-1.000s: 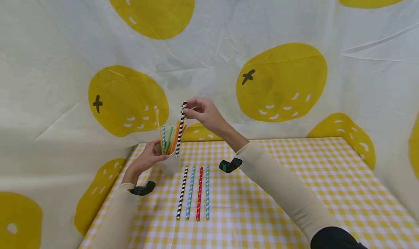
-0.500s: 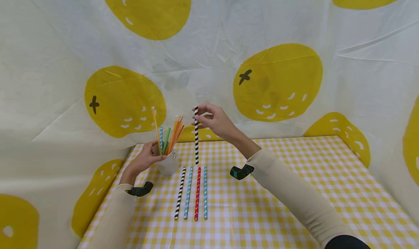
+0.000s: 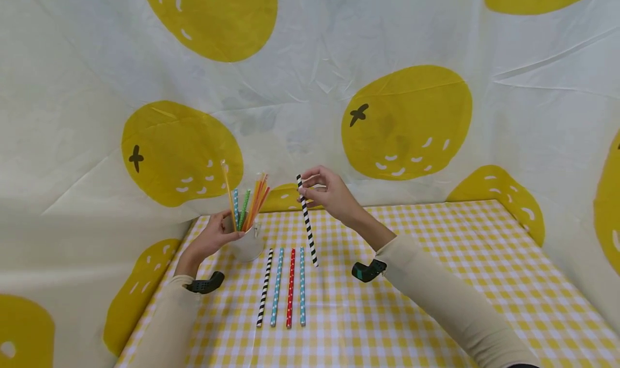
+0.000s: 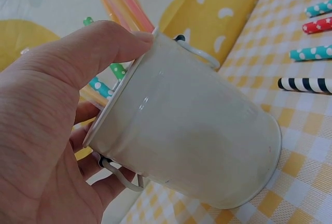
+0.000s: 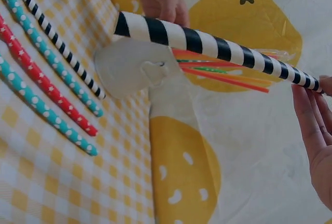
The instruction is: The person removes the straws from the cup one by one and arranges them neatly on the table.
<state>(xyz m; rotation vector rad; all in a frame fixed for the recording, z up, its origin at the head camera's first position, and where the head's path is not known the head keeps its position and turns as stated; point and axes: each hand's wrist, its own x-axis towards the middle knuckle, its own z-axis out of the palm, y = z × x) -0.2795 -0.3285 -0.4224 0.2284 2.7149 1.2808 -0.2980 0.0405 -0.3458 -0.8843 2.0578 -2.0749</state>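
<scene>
My right hand (image 3: 334, 196) pinches a black-and-white striped straw (image 3: 308, 225) near its upper end; the straw hangs tilted above the cloth, its lower end to the right of the row. My left hand (image 4: 57, 94) grips the rim of a white bucket (image 4: 192, 125), thumb over the edge and fingers around the far side. Orange, green and blue dotted straws stand in the bucket. Four straws lie side by side: one black striped (image 3: 264, 288), one blue dotted (image 3: 277, 287), one red (image 3: 290, 288), one more blue dotted (image 3: 302, 287).
A yellow-and-white checked cloth (image 3: 436, 260) covers the table. Behind it and at the left hangs a pale sheet (image 3: 300, 50) with yellow fruit prints. The bucket stands near the table's back left corner.
My right hand has moved right and down with the striped straw, away from the bucket, and the straw's lower end has swung right. My left hand has stayed on the bucket.
</scene>
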